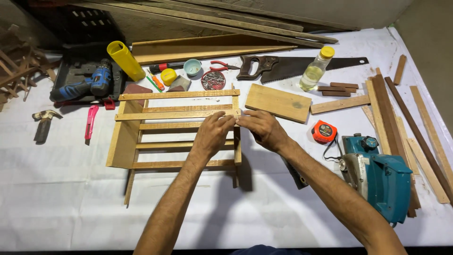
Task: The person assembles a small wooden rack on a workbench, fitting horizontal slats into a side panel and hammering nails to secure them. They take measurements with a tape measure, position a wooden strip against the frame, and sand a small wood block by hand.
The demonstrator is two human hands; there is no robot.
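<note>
Pale wood slats make up the small rack (174, 127) lying on the white-covered worktop (71, 198), its solid side panel to the left and its thin legs pointing toward the person. Both hands meet at the rack's right end, on the second slat from the top. The left hand (212, 134) has its fingers curled down onto that slat, pressing on it rather than gripping all the way round. The right hand (264, 130) comes in from the other side, its fingertips pinched narrow against the slat's end where it joins the right upright; whether something small sits between those fingertips I cannot tell.

Just beyond the right hand lies a loose flat board (278, 102), apart from the rack. An orange tape measure (324, 131) sits near the right wrist, and a teal power planer (380, 177) stands beside the right forearm. Further back are a hand saw (288, 67), a clear bottle with a yellow cap (316, 70) and a round tin of nails (213, 80). A blue cordless drill (89, 82) rests in its open case at the far left, with a pink utility knife (90, 122) and a hammer (45, 122) near it.
</note>
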